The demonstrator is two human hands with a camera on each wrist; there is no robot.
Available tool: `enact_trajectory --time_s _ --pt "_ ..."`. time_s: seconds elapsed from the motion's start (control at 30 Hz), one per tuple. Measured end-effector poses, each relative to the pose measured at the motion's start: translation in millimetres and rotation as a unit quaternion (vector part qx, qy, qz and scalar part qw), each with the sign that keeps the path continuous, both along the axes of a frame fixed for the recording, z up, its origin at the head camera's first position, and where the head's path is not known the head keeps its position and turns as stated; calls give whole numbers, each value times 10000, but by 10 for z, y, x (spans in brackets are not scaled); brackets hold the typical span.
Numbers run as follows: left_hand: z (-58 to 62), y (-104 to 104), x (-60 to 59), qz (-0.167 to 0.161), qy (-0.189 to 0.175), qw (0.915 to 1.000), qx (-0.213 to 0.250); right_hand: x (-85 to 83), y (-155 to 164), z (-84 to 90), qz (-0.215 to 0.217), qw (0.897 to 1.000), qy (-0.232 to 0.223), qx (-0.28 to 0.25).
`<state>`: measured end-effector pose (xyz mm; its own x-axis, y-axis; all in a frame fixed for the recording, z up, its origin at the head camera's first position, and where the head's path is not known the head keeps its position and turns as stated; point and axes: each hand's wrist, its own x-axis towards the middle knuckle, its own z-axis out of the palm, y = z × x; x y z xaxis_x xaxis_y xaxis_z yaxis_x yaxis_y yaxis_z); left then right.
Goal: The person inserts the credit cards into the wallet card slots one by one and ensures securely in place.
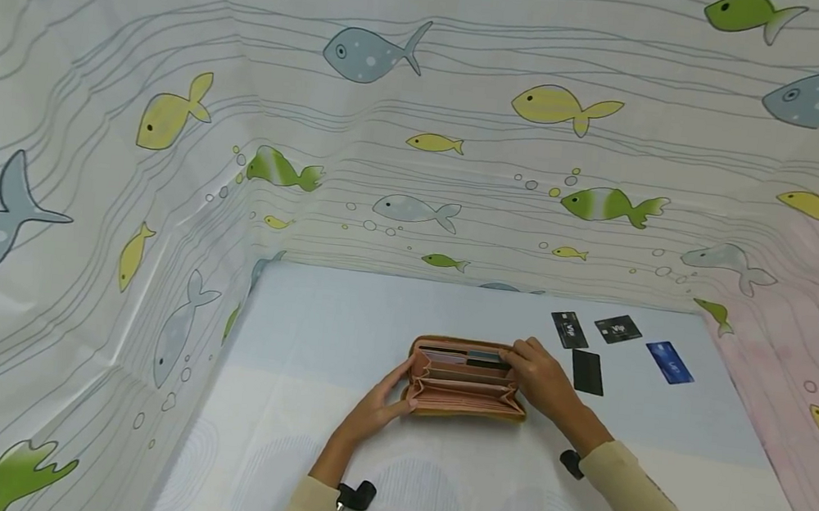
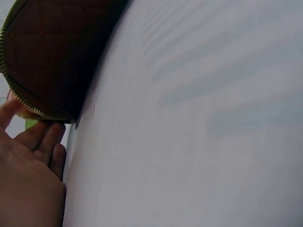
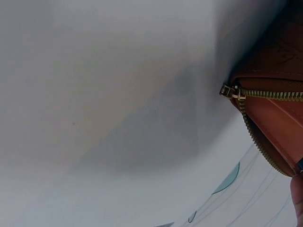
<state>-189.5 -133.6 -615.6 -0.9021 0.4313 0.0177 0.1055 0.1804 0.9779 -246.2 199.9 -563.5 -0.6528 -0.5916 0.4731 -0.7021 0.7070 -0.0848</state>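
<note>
An unzipped tan zip-around wallet (image 1: 468, 413) stands open on the table, its pink pleated pockets facing up. Cards (image 1: 444, 357) show in its back slots. At the wallet's left end my left hand (image 1: 368, 416) grips it, with the thumb near the front edge. My right hand (image 1: 545, 384) is at the back right corner, fingertips pinching a bluish card (image 1: 483, 356) in the slot. The left wrist view shows the quilted brown outside of the wallet (image 2: 57, 52) above my fingers. In the right wrist view, a brass zipper (image 3: 272, 95) edges it, and only a fingertip shows.
Right of the wallet lie two black cards (image 1: 568, 329) (image 1: 618, 329) with "vip" lettering, a plain dark card (image 1: 587, 372) and a blue card (image 1: 669, 362). Fish-patterned sheeting (image 1: 432, 175) rises behind and beside the white table (image 1: 329, 322).
</note>
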Motion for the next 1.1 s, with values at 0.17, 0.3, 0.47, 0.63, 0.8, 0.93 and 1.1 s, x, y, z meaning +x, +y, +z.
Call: enact_trajectory --time_s 0.17,0.3,0.47,0.63,0.8,0.93,1.1 --pt "15 2 12 32 -51 10000 -45 -20 17 -37 44 9998 -76 -179" --pt "19 -1 14 47 -134 9999 -69 -59 57 -31 180 9974 -166 -683" --pt "196 -5 31 -122 -146 9998 -46 -105 202 47 -219 9929 -263 -1137" --pt "386 -10 59 -313 -137 9993 -124 -133 453 109 -1187 9840 -396 -1271" --pt "401 -24 70 -375 -181 9990 -155 -115 710 108 -2237 9567 -1259 -1374" --pt "386 -34 68 -370 -206 9990 -154 -74 894 61 -3117 9109 -2360 -1316" --pt "374 -35 64 -356 -225 9991 -110 -16 1056 -26 -3936 8466 -3341 -1289"
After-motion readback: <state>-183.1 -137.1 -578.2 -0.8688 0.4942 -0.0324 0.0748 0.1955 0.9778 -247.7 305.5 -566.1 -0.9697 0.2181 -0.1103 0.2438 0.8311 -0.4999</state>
